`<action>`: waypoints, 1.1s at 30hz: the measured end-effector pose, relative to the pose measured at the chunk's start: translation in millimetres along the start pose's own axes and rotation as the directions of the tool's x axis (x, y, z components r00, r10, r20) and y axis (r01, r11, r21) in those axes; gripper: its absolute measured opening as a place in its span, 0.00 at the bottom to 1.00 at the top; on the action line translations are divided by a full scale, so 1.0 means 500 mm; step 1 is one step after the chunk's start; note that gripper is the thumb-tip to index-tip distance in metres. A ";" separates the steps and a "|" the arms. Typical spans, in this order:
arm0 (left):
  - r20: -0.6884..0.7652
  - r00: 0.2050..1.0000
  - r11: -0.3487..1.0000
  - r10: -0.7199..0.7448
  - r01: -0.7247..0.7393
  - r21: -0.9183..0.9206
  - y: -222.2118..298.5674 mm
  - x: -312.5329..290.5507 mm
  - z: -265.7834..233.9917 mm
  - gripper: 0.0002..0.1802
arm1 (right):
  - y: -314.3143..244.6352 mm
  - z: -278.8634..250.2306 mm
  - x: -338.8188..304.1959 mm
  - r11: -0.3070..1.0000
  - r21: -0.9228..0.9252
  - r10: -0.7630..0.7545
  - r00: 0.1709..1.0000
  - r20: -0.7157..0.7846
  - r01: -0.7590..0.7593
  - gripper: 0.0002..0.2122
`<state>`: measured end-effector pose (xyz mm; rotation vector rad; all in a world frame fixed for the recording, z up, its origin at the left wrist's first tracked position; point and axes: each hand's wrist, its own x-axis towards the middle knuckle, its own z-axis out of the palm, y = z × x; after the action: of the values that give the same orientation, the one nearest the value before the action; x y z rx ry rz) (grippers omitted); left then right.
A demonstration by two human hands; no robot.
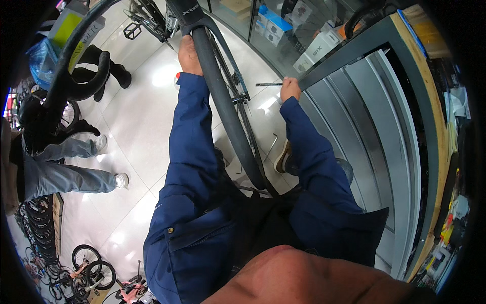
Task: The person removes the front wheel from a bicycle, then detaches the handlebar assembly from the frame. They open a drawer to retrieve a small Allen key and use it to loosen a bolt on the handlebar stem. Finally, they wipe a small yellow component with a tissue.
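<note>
A bicycle's front wheel with a black tyre [223, 96] stands upright in front of me, running from the dark fork [195, 17] down toward my legs. My left hand [190, 57] grips the tyre from its left side just below the fork crown; its fingers are partly hidden behind the tyre. Right of the wheel, my right hand [290, 89] is closed round a thin dark rod-shaped tool [268, 84], whose tip points left toward the wheel without touching it. The tool's exact kind cannot be made out. A disc brake caliper [238, 97] sits near the hub.
A grey metal cabinet [349, 116] with a wooden top [440, 167] is close on my right. Behind stands a glass display case [273, 55] with boxes. The drop handlebar [96, 76] curves at upper left. Another person's legs [76, 172] and small bicycles [91, 268] are at left.
</note>
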<state>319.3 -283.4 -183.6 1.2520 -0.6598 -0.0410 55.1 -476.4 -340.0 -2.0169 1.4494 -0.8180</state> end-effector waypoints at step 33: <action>-0.021 0.988 0.988 -0.155 0.155 -0.019 0.007 -0.016 0.008 0.39 | 0.570 0.122 -0.211 0.590 -0.129 0.763 0.498 0.411 -0.797 0.25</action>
<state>309.5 -282.6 -183.5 1.2833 -0.5403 -0.1611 -108.5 -454.7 -602.2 -1.1048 1.7615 -0.0062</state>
